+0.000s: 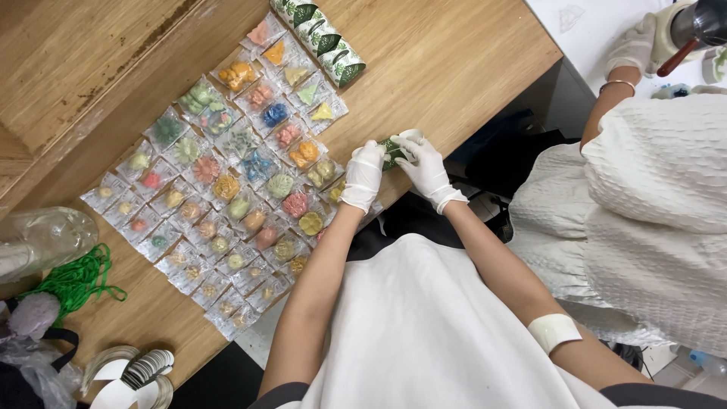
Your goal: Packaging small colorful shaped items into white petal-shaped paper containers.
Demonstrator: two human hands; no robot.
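Sachets (pixel 227 189) holding coloured shapes, hands (pixel 363 176) gripping packet (pixel 395 148)

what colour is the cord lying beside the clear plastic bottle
Bright green cord, loosely tangled on the wooden table; head view shows it.

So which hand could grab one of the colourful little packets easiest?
Probably the left hand: it sits right beside the rows of clear packets. The right hand is farther off, on the far side of the green patterned packet both hold.

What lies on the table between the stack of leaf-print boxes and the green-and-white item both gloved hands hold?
Head view: bare wood, plus the edge of the rows of small clear packets. Leaf-print boxes; held item; left hand; right hand.
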